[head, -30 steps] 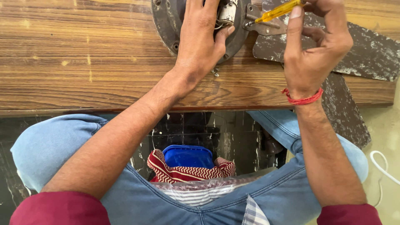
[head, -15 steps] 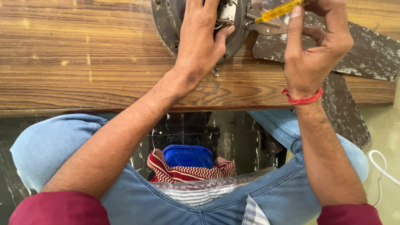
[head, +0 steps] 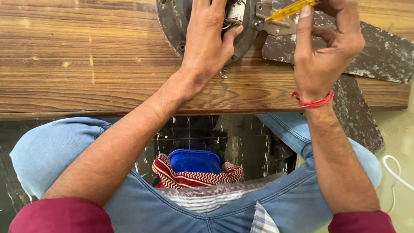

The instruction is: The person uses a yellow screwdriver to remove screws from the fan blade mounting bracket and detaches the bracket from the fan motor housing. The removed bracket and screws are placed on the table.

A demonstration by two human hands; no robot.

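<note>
A round dark metal fan motor (head: pixel 172 21) lies on the wooden table (head: pixel 86 64) at the top of the view. My left hand (head: pixel 209 41) rests on it, fingers curled over the housing, thumb near a white part with wires (head: pixel 236 13). My right hand (head: pixel 321 47) grips a yellow-handled screwdriver (head: pixel 288 11). Its tip sits on the metal bracket (head: pixel 271 26) that joins a worn fan blade (head: pixel 384 54) to the motor. A red thread band circles my right wrist.
A second worn blade (head: pixel 358 116) hangs over the table's front edge at the right. Small screws (head: pixel 223 74) lie beside my left wrist. Below the table are my denim-clad knees, a blue lid (head: pixel 194 162) on a red patterned cloth, and a white cable (head: pixel 394 172).
</note>
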